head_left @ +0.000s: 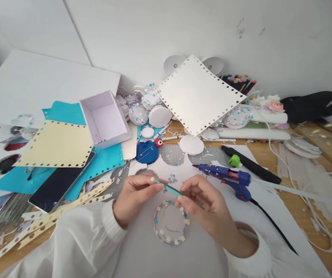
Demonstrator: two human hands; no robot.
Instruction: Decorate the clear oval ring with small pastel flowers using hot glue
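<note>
Teal tweezers point(170, 189) with a dark edge are held slantwise in the fingers of my right hand point(205, 202). Their far end reaches the closed fingertips of my left hand point(141, 197), where a tiny cream piece point(152, 179) shows in the pinch. Below both hands is a ring point(156, 231) set with small blue, cream and white paper shapes. A few tiny lilac and blue cutouts point(172, 178) lie on the white sheet just beyond my fingers.
At the right lie a blue glue gun point(226, 173) and a black cutter with a green slider point(249, 164). A red punch point(158, 142) sits behind a blue disc point(147, 153). Leftward are a phone point(61, 181), an open box point(105, 119) and punched paper point(58, 143).
</note>
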